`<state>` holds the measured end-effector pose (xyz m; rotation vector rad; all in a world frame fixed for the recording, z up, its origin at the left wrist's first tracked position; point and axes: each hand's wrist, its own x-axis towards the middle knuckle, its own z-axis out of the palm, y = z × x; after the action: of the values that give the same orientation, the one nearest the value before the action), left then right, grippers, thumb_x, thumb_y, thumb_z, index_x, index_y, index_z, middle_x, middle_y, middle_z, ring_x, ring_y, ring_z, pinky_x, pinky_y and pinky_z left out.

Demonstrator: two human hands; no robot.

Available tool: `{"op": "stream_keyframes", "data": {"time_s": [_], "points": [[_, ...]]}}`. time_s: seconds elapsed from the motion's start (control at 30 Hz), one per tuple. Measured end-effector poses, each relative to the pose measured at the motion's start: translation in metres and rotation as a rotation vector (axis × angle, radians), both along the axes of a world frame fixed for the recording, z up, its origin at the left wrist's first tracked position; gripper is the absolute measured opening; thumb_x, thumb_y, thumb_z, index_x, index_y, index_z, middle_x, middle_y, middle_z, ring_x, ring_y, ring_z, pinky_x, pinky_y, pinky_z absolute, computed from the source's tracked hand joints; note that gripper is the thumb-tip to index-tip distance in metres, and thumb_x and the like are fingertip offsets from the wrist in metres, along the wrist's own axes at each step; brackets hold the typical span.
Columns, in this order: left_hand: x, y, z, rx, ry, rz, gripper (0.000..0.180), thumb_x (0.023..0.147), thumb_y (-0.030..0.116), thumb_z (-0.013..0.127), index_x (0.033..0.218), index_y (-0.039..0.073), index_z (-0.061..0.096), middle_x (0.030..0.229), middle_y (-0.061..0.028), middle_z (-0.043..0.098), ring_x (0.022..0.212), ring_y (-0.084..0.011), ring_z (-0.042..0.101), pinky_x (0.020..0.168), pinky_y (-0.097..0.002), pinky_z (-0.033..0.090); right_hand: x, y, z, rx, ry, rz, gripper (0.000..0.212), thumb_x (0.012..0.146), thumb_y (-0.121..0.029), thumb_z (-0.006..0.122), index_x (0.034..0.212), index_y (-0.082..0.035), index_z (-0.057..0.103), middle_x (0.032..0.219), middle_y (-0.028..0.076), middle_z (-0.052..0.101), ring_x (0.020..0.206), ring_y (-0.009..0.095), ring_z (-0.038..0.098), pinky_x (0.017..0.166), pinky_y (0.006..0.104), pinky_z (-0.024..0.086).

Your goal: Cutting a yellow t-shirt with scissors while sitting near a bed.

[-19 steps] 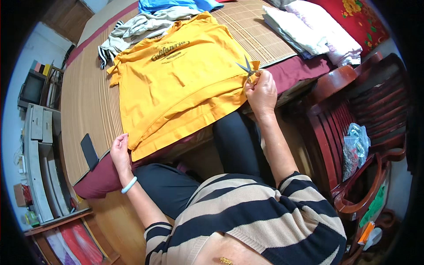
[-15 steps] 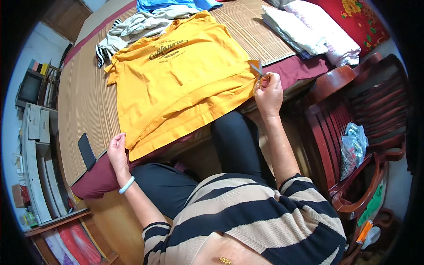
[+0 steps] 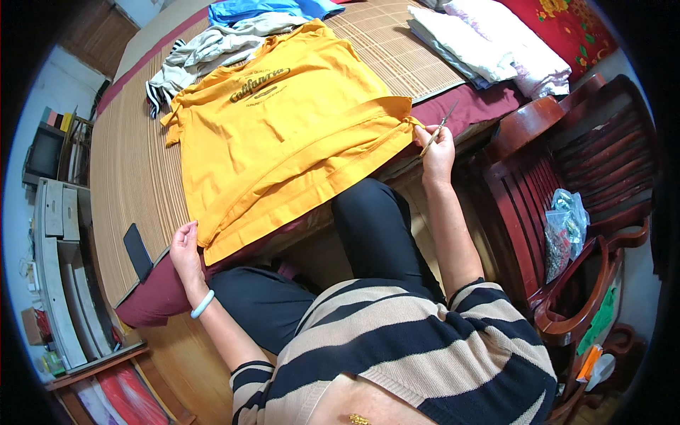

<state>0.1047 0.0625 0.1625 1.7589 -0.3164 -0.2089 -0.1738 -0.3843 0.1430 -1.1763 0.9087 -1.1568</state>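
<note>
A yellow T-shirt (image 3: 283, 120) with dark lettering on its chest lies spread out, its hem toward me. At the near left corner of the hem, my left hand (image 3: 187, 253) is closed, pinching the cloth. My right hand (image 3: 438, 154) is closed around a pair of scissors (image 3: 448, 117) at the hem's right corner, blades pointing up and right, off the cloth. Its fingertips also touch the shirt's corner. Along the hem runs a long curved fold or edge, with a loose flap standing out at the right. Whether this band is cut through, I cannot tell.
The shirt rests on a bed with a woven mat (image 3: 127, 156). Crumpled grey clothing (image 3: 212, 53) and a blue garment (image 3: 276, 8) lie beyond it. A phone (image 3: 137, 251) is at the left edge, folded white cloths (image 3: 467, 46) far right. A wooden chair (image 3: 528, 191) holds plastic bags (image 3: 567, 223).
The scissors have swung from pointing left over the shirt to pointing up and right, away from it. My right hand has turned. My left hand and the near hem have shifted slightly down.
</note>
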Motion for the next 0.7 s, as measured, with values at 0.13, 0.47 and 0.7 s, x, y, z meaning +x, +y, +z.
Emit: {"op": "stream_keyframes", "data": {"time_s": [0.13, 0.47, 0.7], "points": [[0.001, 0.002, 0.000, 0.008, -0.025, -0.007, 0.018, 0.095, 0.010, 0.060, 0.108, -0.002, 0.064, 0.103, -0.0045, 0.065, 0.097, -0.0108, 0.058, 0.089, -0.0242, 0.044, -0.001, -0.004, 0.001, 0.050, -0.034, 0.008, 0.023, 0.084, -0.011, 0.074, 0.094, -0.007, 0.053, 0.074, -0.004, 0.053, 0.060, 0.003, 0.047, 0.051, 0.0189, 0.036], [0.000, -0.001, 0.000, -0.023, -0.007, 0.030, 0.016, 0.095, 0.008, 0.061, 0.105, -0.003, 0.064, 0.101, -0.0063, 0.066, 0.095, -0.0113, 0.060, 0.088, -0.0242, 0.045, 0.001, -0.005, 0.003, 0.040, -0.038, 0.010, 0.022, 0.084, -0.011, 0.074, 0.091, -0.008, 0.054, 0.071, -0.006, 0.051, 0.058, 0.002, 0.044, 0.049, 0.0197, 0.034], [-0.005, 0.001, 0.012, -0.038, -0.059, 0.146, 0.020, 0.094, 0.015, 0.063, 0.107, 0.000, 0.064, 0.087, -0.0039, 0.068, 0.076, -0.0068, 0.060, 0.068, -0.0190, 0.046, -0.017, -0.001, 0.030, -0.091, -0.042, 0.016, 0.014, 0.090, -0.011, 0.067, 0.094, -0.009, 0.054, 0.088, 0.001, 0.058, 0.081, 0.011, 0.063, 0.069, 0.0242, 0.050]]}}
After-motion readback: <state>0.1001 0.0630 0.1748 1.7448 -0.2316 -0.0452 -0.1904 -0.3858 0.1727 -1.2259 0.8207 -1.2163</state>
